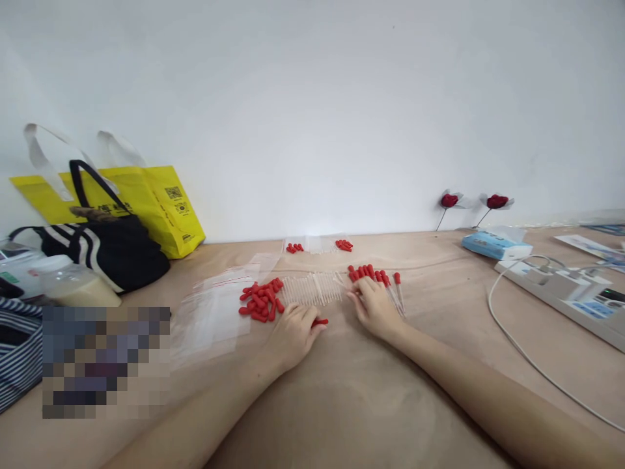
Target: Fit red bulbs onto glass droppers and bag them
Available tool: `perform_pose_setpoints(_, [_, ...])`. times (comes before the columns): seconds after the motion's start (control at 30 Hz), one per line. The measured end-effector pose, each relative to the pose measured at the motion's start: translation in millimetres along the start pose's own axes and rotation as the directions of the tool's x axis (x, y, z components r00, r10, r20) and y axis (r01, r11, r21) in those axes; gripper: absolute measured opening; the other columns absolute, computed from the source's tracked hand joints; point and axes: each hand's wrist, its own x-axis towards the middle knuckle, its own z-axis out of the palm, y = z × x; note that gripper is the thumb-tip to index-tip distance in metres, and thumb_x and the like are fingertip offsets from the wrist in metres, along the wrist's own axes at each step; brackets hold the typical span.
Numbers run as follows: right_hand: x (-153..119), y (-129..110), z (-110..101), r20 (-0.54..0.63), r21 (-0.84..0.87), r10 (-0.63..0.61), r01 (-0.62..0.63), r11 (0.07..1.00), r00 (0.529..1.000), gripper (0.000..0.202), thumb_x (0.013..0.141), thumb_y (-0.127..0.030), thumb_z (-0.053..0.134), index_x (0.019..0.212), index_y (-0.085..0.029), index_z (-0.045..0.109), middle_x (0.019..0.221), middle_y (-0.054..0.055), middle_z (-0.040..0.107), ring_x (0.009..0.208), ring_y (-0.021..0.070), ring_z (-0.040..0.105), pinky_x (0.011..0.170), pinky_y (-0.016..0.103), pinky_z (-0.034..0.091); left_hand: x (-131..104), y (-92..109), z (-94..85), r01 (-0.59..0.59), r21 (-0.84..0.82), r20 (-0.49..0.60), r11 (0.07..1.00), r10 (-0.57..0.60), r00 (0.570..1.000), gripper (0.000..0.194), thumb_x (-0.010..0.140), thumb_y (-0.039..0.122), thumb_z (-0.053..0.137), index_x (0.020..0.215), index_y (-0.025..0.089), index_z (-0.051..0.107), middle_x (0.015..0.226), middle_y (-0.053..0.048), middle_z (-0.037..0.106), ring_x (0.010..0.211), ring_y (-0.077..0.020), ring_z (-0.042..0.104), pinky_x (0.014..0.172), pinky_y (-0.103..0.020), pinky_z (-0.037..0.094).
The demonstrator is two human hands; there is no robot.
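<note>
Near the middle of the table, my left hand (pixel 294 334) is closed round a red rubber bulb (pixel 320 322), whose end sticks out by the thumb. My right hand (pixel 375 306) has its fingers bent together at the right end of a row of thin clear tubes (pixel 312 290); what its fingertips hold is too small to make out. A pile of red bulbs (pixel 260 301) lies left of the row. Behind and beside my right hand lie several tubes with red bulbs on their ends (pixel 397 279).
Clear zip bags (pixel 215 312) lie left of the pile. Another bag with red bulbs (pixel 344 245) rests by the wall. Yellow bag (pixel 166 208), black bag (pixel 122 251) and jar (pixel 73 283) stand left. Tissue pack (pixel 495 245), power strip (pixel 581 296) and white cable (pixel 512 340) are right.
</note>
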Motion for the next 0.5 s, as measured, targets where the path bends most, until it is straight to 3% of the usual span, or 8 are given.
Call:
perform_pose_setpoints(0.07, [-23.6, 8.5, -2.4, -0.082, 0.087, -0.184, 0.191, 0.978, 0.980, 0.017, 0.086, -0.020, 0.036, 0.081, -0.016, 0.051, 0.078, 0.006, 0.059, 0.072, 0.0161, 0.051, 0.070, 0.030, 0.034, -2.1, 2.0, 6.4, 0.013, -0.061, -0.037, 0.998, -0.015, 0.999, 0.008, 0.084, 0.024, 0.045, 0.085, 0.018, 0.051, 0.079, -0.002, 0.061, 0.074, -0.0173, 0.054, 0.072, -0.032, 0.038])
perform_pose_setpoints(0.17, [-41.6, 12.2, -4.8, -0.146, 0.133, -0.299, 0.318, 0.939, 0.943, 0.018, 0.086, -0.014, 0.035, 0.093, -0.017, 0.051, 0.079, 0.005, 0.060, 0.069, 0.0149, 0.050, 0.069, 0.029, 0.035, -2.6, 2.2, 9.2, -0.033, -0.096, -0.076, 0.995, 0.026, 0.997, 0.013, 0.085, 0.024, 0.044, 0.089, 0.019, 0.055, 0.081, -0.002, 0.061, 0.076, -0.0165, 0.054, 0.072, -0.032, 0.038])
perform_pose_setpoints(0.27, [-42.5, 7.1, -5.1, -0.148, 0.124, -0.342, 0.360, 0.925, 0.928, 0.023, 0.086, -0.011, 0.035, 0.102, -0.016, 0.051, 0.077, 0.005, 0.060, 0.068, 0.0147, 0.049, 0.069, 0.029, 0.034, -2.2, 0.8, 8.8, -0.056, -0.106, -0.126, 0.993, 0.043, 0.991, 0.015, 0.085, 0.023, 0.044, 0.088, 0.019, 0.058, 0.079, -0.002, 0.060, 0.074, -0.0153, 0.055, 0.073, -0.032, 0.038])
perform_pose_setpoints(0.5, [-40.9, -0.3, -2.7, -0.099, 0.106, -0.376, 0.386, 0.916, 0.921, 0.023, 0.085, -0.011, 0.037, 0.100, -0.014, 0.054, 0.072, 0.004, 0.058, 0.064, 0.0135, 0.047, 0.072, 0.031, 0.031, -3.2, 1.2, 8.3, -0.038, -0.135, -0.187, 0.990, 0.012, 0.982, 0.014, 0.084, 0.022, 0.046, 0.088, 0.018, 0.059, 0.080, -0.002, 0.061, 0.075, -0.0144, 0.056, 0.073, -0.030, 0.037])
